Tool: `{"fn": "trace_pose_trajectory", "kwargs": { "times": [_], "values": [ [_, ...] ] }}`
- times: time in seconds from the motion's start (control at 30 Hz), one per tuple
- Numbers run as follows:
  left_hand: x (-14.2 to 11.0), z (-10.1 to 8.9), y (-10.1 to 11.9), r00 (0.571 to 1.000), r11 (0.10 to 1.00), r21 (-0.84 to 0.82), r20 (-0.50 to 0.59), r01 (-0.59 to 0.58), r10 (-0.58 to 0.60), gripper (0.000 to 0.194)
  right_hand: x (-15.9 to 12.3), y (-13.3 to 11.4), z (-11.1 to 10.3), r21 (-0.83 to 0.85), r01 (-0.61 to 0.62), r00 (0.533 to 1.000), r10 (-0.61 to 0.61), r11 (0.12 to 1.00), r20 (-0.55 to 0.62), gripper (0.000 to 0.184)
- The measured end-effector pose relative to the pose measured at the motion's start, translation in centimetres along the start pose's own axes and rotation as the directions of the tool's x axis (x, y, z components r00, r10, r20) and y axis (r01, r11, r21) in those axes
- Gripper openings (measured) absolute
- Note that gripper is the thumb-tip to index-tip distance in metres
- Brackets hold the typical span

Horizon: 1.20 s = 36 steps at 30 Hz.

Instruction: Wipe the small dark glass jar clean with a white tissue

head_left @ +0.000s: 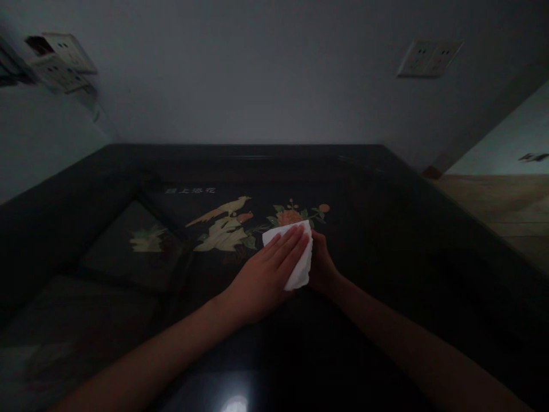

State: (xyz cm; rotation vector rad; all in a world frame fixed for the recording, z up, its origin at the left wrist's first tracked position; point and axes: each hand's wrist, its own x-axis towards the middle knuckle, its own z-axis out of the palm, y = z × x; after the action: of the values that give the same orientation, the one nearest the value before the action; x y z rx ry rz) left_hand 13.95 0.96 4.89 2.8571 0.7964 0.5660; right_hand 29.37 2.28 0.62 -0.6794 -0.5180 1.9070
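A folded white paper tissue (301,272) is held between my two hands near the middle of the view, over a dark glossy panel (369,320). My left hand (268,277) lies over the tissue's near face with its fingers long and close together, pressing on it. Behind the tissue's right edge is my right hand (322,260), against its far side; most of its fingers are hidden. Just beyond the hands, the panel bears a coloured picture of a bird (225,209) and an orange flower (289,216) with green leaves.
The dark panel's raised frame (257,151) meets a pale wall (240,74) at the back. Wall sockets (430,58) are at the upper right, and more sockets (64,60) at the upper left. Light wooden flooring (501,200) shows at the right.
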Motion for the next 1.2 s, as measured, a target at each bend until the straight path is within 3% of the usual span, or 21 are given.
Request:
{"fn": "trace_pose_trajectory", "kwargs": {
  "times": [0.13, 0.23, 0.37, 0.6, 0.77, 0.97, 1.2],
  "values": [
    [0.0, 0.1, -0.8, 0.999, 0.998, 0.022, 0.002, 0.051, -0.051, 0.069, 0.1, -0.1, 0.2, 0.060, -0.010, 1.000, 0.009, 0.998, 0.014, 0.043],
    [-0.1, 0.2, -1.3, 0.995, 0.995, 0.035, 0.003, 0.097, -0.097, 0.066, 0.2, -0.2, 0.4, 0.091, -0.004, 0.998, -0.002, 0.996, 0.063, 0.055],
    [-0.5, 0.1, -1.3, 0.992, 0.987, 0.098, -0.028, 0.125, -0.123, 0.062, 0.4, -0.1, 0.3, 0.115, -0.015, 0.999, 0.010, 0.993, 0.043, 0.062],
    [-0.8, -0.4, 0.7, 0.996, 0.980, 0.198, -0.090, 0.008, 0.010, 0.051, 0.3, -0.6, 0.3, 0.193, -0.082, 0.992, 0.098, 0.978, -0.075, 0.057],
    [-0.7, 0.2, 1.4, 0.987, 0.982, 0.157, -0.112, -0.101, 0.119, 0.054, -0.1, -1.1, 0.8, 0.174, -0.110, 0.992, 0.119, 0.979, -0.042, 0.045],
    [-0.3, 0.3, 0.7, 0.995, 0.992, 0.108, -0.074, -0.062, 0.070, 0.063, -0.4, -1.0, 1.3, 0.210, -0.152, 0.987, 0.161, 0.966, -0.027, 0.041],
    [0.0, -0.6, 0.2, 0.999, 0.994, 0.110, -0.039, 0.017, -0.012, 0.062, -0.3, -0.5, 1.5, 0.152, -0.098, 0.992, 0.108, 0.984, -0.061, 0.032]
  ]
}}
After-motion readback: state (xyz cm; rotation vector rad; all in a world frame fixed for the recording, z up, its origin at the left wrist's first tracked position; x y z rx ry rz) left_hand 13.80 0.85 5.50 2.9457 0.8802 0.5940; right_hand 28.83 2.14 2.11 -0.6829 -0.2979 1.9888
